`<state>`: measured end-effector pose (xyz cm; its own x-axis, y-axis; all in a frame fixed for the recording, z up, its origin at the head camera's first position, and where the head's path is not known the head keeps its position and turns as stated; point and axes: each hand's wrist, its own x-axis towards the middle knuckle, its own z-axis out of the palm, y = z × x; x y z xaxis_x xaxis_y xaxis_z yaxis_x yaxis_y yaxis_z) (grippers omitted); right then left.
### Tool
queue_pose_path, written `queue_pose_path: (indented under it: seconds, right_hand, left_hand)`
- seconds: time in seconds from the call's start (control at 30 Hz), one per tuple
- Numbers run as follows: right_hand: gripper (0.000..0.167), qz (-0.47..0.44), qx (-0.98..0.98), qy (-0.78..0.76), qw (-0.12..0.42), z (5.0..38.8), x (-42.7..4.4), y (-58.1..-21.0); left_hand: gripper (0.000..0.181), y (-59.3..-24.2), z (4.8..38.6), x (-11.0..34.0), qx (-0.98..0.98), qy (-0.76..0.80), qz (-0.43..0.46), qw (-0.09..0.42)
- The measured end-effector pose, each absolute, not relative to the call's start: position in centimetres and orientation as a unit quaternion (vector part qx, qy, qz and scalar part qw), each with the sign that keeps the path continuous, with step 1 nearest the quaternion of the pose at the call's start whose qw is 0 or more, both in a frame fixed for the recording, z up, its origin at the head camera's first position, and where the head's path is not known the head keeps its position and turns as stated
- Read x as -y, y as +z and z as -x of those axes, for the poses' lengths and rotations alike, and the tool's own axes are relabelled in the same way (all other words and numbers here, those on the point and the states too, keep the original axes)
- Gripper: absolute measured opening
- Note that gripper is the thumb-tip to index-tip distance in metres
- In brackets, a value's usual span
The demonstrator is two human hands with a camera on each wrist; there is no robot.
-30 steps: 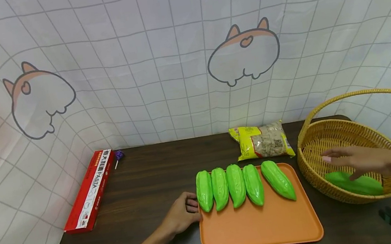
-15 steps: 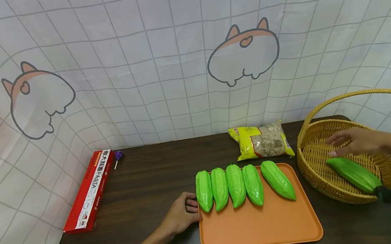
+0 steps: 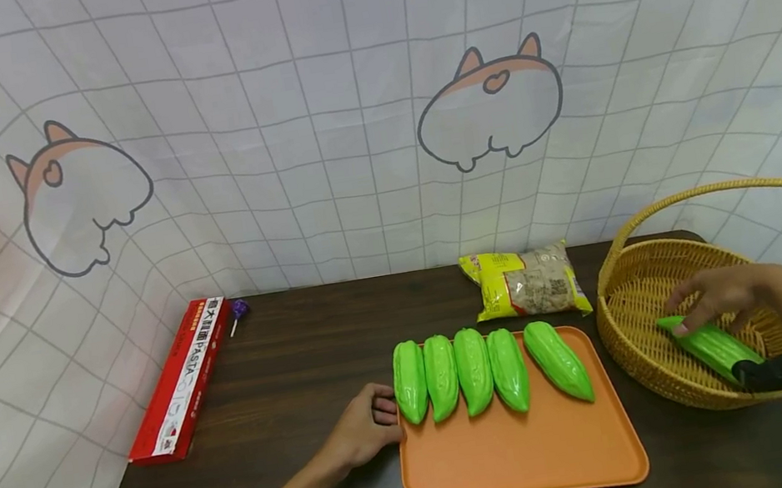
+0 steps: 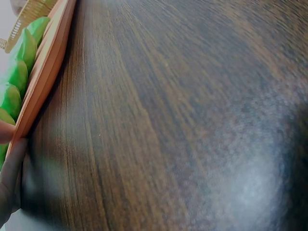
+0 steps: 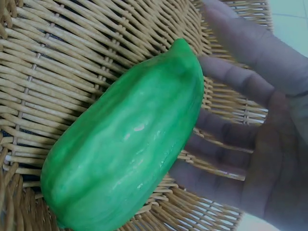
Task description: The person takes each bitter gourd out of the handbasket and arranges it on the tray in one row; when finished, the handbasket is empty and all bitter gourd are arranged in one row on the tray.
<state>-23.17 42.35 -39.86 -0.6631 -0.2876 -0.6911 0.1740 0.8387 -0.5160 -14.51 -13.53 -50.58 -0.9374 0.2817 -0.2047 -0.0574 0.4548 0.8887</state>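
In the wicker basket on the right lies a glossy green fruit, ridged and papaya-like in shape. My right hand is over it inside the basket. The right wrist view has the thumb raised apart from the fruit and the other fingers extended beside it, not closed round it. My left hand pinches the left rim of the orange tray, one digit above the rim and another against its outer side. Several similar green fruits lie along the tray's back half, the rightmost tilted.
A yellow bag with a clear panel lies behind the tray. Far left, a red pasta box lies near a purple lollipop. The basket's tall handle arches above it. A white gridded cloth hangs behind the table.
My right hand has shifted within the basket and come down toward the fruit's far end. The fruit in the basket has turned to a steeper slant. My left hand stays at the tray.
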Motion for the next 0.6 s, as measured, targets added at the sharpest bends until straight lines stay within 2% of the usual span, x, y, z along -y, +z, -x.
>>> queue_pose_path:
  seconds: [0.23,0.6]
  right_hand:
    - [0.076,0.002,-0.861,-0.268,0.433,23.26,-42.32,-40.21]
    - [0.072,-0.013,-0.859,-0.283,0.426,23.03,-42.72,-40.79]
  left_hand:
    - [0.062,-50.46,14.46,13.56,-0.835,0.521,-0.067,0.162]
    - [0.062,-50.56,14.58,13.68,-0.838,0.517,-0.071,0.157]
